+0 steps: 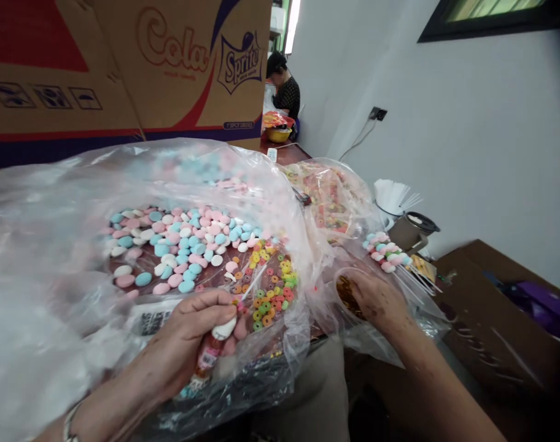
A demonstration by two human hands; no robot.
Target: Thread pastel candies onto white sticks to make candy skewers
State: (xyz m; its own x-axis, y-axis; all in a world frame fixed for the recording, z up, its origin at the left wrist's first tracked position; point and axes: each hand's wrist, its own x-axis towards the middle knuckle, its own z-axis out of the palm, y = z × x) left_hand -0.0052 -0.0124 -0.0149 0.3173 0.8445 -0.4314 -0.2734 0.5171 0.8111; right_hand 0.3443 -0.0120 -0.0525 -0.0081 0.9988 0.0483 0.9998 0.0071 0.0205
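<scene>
My left hand is closed around a candy skewer with a thin white stick pointing up to the right. A white candy and a reddish piece with a pink printed label show below my fingers. My right hand reaches into the round opening of a clear bag holding brown-gold pieces; its fingertips are hidden there. Between the hands lie small ring candies in yellow, green and orange. Pink, blue and white oval candies spread beyond my left hand in a large clear bag.
A big printed carton stands at the back left. Finished-looking candy skewers lie at the right, near white sticks and a lidded mug. Another bag of ring candies sits behind. A person is farther back.
</scene>
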